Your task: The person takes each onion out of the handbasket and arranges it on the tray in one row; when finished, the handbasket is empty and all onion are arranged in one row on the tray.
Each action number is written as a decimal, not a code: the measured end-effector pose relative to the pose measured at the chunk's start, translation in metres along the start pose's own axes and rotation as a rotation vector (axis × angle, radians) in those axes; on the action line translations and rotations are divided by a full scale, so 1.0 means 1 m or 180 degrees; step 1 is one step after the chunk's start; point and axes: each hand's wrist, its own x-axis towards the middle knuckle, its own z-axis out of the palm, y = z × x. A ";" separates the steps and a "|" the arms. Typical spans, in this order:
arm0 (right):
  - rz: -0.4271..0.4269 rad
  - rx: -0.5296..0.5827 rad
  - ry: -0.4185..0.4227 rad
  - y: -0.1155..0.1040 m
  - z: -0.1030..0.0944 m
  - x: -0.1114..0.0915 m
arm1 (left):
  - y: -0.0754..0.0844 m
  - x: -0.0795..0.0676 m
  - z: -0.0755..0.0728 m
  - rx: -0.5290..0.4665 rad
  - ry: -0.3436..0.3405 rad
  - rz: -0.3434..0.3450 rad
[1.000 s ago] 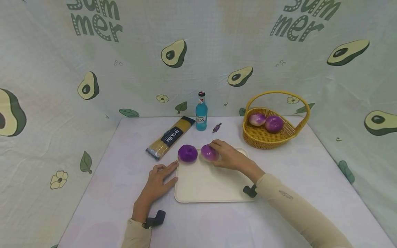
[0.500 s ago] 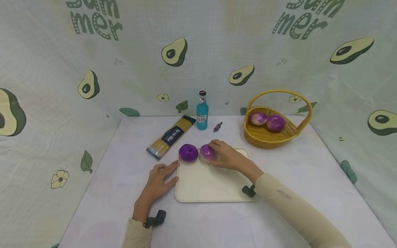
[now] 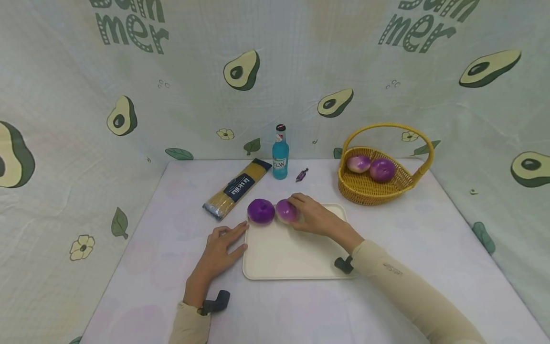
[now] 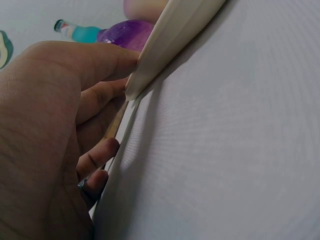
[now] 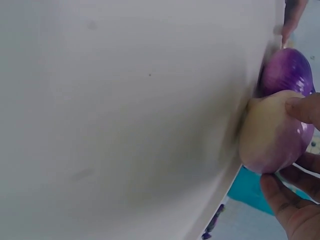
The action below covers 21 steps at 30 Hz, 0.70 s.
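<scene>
My right hand (image 3: 315, 216) grips a pale-and-purple onion (image 3: 286, 210) at the far side of a cream tray (image 3: 296, 260). In the right wrist view, thumb and fingertips lie round this onion (image 5: 272, 135). Right next to it sits a darker purple onion (image 3: 260, 211) at the tray's far left corner. My left hand (image 3: 219, 253) rests at the tray's left edge with its fingers spread. Up close in the left wrist view, the left hand's fingertips meet the tray's rim (image 4: 160, 55).
Behind the tray lie a pack of spaghetti (image 3: 238, 188) and a small purple wrapped candy (image 3: 301, 175). A blue bottle (image 3: 280, 155) stands upright between them. At the back right, a yellow wicker basket (image 3: 369, 197) holds two more onions (image 3: 382, 170).
My right hand has shifted slightly left with the onion, narrowing the gap to the darker one. The left hand stays at the tray's edge.
</scene>
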 end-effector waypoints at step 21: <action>0.0062 -0.0144 0.0027 0.006 0.000 -0.006 | 0.001 0.000 -0.001 -0.0033 0.0020 0.0037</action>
